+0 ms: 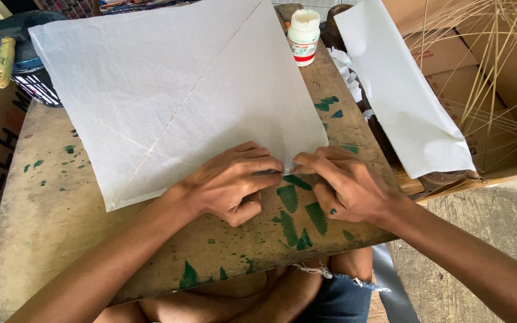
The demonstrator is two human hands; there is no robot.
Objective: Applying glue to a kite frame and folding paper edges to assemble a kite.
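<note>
Head view. The left hand (231, 182) and the right hand (342, 185) meet at the near edge of the paper (175, 90). Both are closed in a narrow pinch: fingertips of each press the paper's edge close to its near right corner, almost touching one another.

Step in hand, judged from the grip: folding or pressing down a narrow strip along that edge. The next move would call for steady fingertip pressure carried along the edge, with the sheet kept flat so it does not shift or crease.

The paper is a large, thin, white, roughly square sheet. It lies flat on the board (49, 203), turned at an angle. A thin straight stick (192, 90) runs diagonally across it. A second faint line crosses near the hands.

The board is worn wood with green paint marks. A white bottle (303, 36) with a white cap stands at its far edge, just beyond the paper. A second white sheet (402, 90) hangs to the right. Thin sticks (492, 72) lie in a cardboard box (510, 137).
</note>
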